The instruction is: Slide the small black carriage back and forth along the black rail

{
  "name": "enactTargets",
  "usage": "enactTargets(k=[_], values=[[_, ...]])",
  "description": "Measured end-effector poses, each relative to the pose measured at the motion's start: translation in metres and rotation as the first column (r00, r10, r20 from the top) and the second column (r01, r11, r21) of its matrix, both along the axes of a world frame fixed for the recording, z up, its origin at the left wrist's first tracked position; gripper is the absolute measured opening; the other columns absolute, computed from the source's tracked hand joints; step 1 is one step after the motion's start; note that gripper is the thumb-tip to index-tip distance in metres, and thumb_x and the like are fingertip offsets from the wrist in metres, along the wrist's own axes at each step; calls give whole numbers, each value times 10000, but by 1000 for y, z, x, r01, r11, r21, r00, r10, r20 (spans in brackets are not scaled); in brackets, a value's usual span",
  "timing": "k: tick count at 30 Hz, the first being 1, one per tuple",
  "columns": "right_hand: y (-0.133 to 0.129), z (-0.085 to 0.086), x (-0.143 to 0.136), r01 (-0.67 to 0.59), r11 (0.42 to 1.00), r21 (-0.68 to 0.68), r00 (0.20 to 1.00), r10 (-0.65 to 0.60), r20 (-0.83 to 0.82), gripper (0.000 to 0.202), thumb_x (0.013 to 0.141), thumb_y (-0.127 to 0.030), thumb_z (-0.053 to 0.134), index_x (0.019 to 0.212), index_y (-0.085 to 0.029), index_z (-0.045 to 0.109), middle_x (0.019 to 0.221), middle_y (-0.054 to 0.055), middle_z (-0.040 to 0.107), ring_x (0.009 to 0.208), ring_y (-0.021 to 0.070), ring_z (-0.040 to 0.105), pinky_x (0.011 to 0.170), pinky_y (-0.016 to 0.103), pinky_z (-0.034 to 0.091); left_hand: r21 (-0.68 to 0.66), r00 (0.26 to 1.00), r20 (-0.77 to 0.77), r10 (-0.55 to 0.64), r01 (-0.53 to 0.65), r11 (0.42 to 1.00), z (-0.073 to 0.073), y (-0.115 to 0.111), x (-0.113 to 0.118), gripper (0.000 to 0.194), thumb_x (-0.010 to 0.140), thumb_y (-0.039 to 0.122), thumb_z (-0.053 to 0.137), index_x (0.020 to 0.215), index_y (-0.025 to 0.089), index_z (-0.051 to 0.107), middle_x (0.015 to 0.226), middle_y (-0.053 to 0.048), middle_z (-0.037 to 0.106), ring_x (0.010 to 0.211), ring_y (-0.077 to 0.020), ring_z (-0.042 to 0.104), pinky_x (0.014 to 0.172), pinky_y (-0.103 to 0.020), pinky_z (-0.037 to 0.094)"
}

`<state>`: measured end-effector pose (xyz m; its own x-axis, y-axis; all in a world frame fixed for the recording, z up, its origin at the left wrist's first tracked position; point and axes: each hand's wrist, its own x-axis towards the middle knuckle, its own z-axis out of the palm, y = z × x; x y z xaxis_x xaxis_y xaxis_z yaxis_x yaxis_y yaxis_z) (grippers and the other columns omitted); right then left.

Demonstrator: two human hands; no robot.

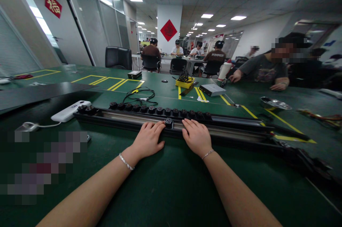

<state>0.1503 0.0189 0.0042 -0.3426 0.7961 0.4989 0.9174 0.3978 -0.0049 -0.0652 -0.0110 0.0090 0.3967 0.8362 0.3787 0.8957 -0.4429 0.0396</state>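
Observation:
A long black rail [240, 135] with a metallic channel lies across the green table [165, 180]. One small black module [169, 123] sits in the channel, between my hands. My left hand [149, 138] rests on the rail's near edge, its fingertips at the left side of the module and the thumb apart. On the other side, my right hand [197, 137] lies over the rail with its fingers stretched out, a little to the right of the module. Several similar black modules [159, 110] stand in a row along the rail's far side.
A white power strip [70, 111] lies at the left, near a dark flat panel [42, 93]. Behind the rail are a black cable [139, 95], a yellow box [184, 83], a grey box [212, 89] and a metal dish [275, 103]. A person [264, 66] sits across the table.

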Motion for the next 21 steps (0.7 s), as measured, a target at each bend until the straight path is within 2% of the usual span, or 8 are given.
enactTargets(k=[21], values=[[0,0,0,6,1000,16,1000,-6,11,397,891,-334,368,1231,-232,546,1276,27,551,1157,213,476,923,365,345,-24,1000,-21,0,0,1000,2,0,3,587,704,400,560,1256,269,412,1366,-45,453,1046,-273,474,920,-443,302]])
